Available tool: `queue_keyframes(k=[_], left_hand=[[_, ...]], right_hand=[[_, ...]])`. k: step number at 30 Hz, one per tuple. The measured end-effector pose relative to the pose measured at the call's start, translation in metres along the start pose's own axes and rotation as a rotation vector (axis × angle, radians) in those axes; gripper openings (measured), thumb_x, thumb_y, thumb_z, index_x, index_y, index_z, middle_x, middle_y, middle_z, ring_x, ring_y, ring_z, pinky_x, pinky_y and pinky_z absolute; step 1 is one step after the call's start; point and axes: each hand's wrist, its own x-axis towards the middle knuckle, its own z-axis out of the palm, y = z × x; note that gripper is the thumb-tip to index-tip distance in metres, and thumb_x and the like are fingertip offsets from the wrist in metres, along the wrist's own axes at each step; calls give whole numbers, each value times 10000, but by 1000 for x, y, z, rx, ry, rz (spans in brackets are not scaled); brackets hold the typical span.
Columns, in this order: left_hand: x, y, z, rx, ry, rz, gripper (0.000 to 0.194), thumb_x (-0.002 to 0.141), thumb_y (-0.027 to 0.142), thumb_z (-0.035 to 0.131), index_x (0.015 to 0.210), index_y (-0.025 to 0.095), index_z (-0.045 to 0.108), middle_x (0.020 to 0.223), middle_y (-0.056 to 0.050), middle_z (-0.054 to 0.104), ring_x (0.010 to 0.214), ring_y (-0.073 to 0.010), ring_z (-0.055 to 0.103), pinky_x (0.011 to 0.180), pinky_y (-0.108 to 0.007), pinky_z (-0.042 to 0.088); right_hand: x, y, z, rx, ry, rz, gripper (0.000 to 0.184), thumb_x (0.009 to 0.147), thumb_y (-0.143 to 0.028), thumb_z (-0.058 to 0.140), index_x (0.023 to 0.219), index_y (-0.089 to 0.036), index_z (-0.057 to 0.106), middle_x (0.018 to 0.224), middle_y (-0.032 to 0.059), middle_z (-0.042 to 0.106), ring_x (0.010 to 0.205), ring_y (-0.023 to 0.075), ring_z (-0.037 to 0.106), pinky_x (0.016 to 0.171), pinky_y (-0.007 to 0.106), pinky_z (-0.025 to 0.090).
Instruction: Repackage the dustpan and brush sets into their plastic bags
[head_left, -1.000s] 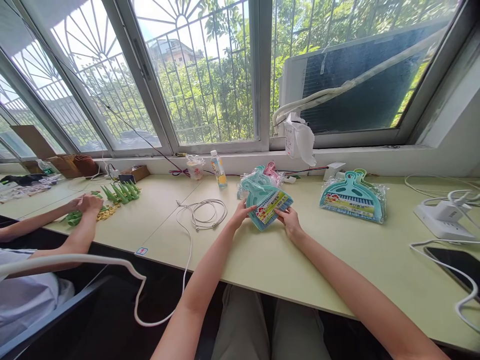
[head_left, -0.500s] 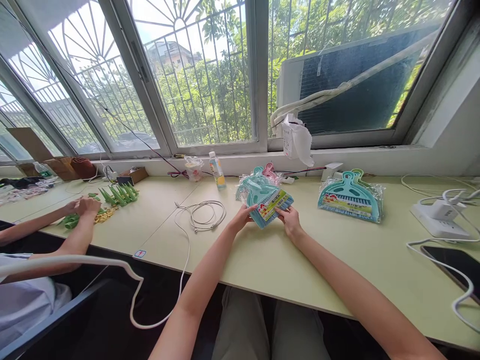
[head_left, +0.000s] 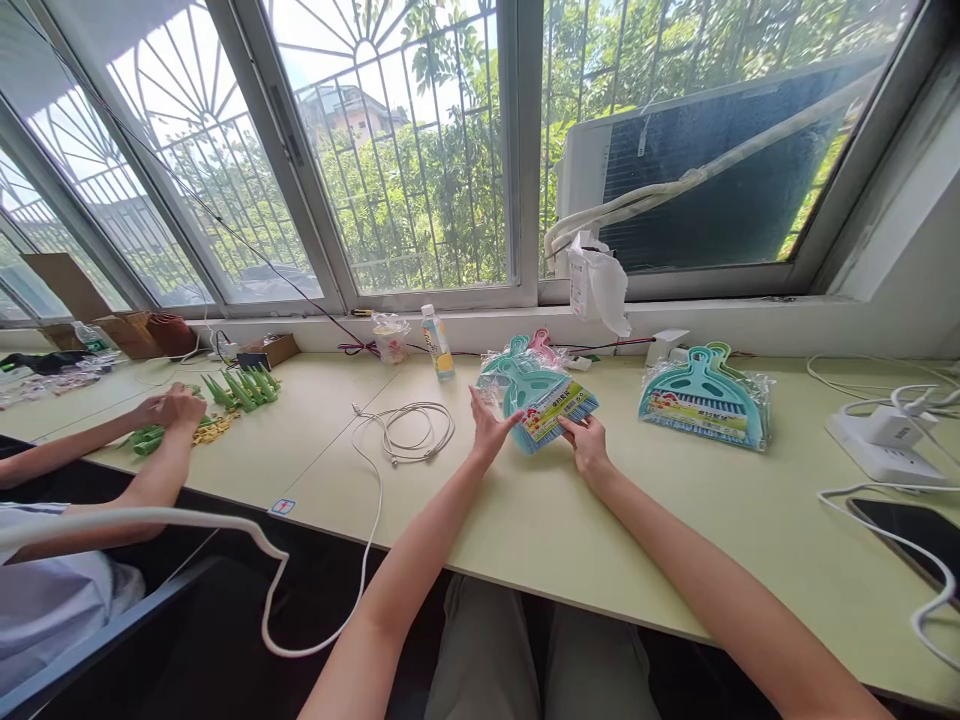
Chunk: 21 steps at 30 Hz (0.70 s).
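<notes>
A teal dustpan-and-brush set (head_left: pixel 541 402) in clear wrap with a colourful label lies tilted on the pale green table (head_left: pixel 525 520). My right hand (head_left: pixel 586 443) pinches its near right edge. My left hand (head_left: pixel 487 430) hovers just left of the set with fingers spread, touching nothing I can see. Behind it lies a pile of similar wrapped sets (head_left: pixel 517 360), one of them pink.
Another wrapped teal set (head_left: pixel 703 398) lies to the right. A coiled white cable (head_left: pixel 405 428), a bottle (head_left: pixel 436 341), a white power strip (head_left: pixel 885 440) and a dark phone (head_left: pixel 911 525) are on the table. At left, another person's hands (head_left: pixel 171 408) work among green pieces (head_left: pixel 241 386).
My left hand has let go of the set's left edge and opened. The set has shifted slightly right and away in my right hand.
</notes>
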Motion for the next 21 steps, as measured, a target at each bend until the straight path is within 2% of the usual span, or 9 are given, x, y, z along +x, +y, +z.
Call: queue_keyframes(k=[1,3,6,9,13,17,21], left_hand=[[0,1,-1,138,98,106,1135,673,427,809,1512,260,62,1592,-145,105,1477,-315,83,1139,-426,286],[-2,2,-2,423,230,319,919,743,446,744,1479,241,234,1588,-138,127,1467,-312,123,1157,-454,237],[-4,1,0,694,170,484,471,827,418,660,1256,256,551,1464,-90,404,1369,-283,339,1123,-469,279],[-6,-3,4,845,26,531,187,849,361,643,1003,258,676,1230,-49,602,1201,-246,499,1039,-437,362],[-5,-4,6,925,-73,517,101,869,260,618,936,233,689,1049,-49,662,1052,-208,572,926,-369,419],[-4,-2,5,908,-92,473,61,860,197,623,879,197,680,871,-31,667,901,-178,600,850,-329,442],[-4,-2,4,810,-61,454,49,866,175,613,862,182,662,824,-12,659,799,-142,599,784,-286,454]], right_hand=[[0,0,0,-3,3,6,425,494,-263,861,843,-199,627,865,38,713,872,233,692,823,389,608],[-2,-1,1,-16,1,26,427,494,-242,858,851,-195,630,864,37,713,856,219,692,805,362,611],[-6,-2,5,-28,-16,55,421,495,-212,851,852,-192,629,844,34,713,837,210,693,771,336,615],[-10,-1,8,-31,-29,57,402,501,-200,840,842,-193,628,817,28,711,818,208,692,743,330,616],[-12,0,10,-48,-35,65,391,506,-192,826,846,-196,633,803,23,709,796,207,690,721,329,615],[-12,-1,10,-53,-31,65,384,504,-189,818,841,-193,634,808,27,709,799,207,688,717,329,612],[-13,-1,10,-53,-30,67,380,507,-186,813,842,-191,636,804,29,711,794,205,686,704,324,610]])
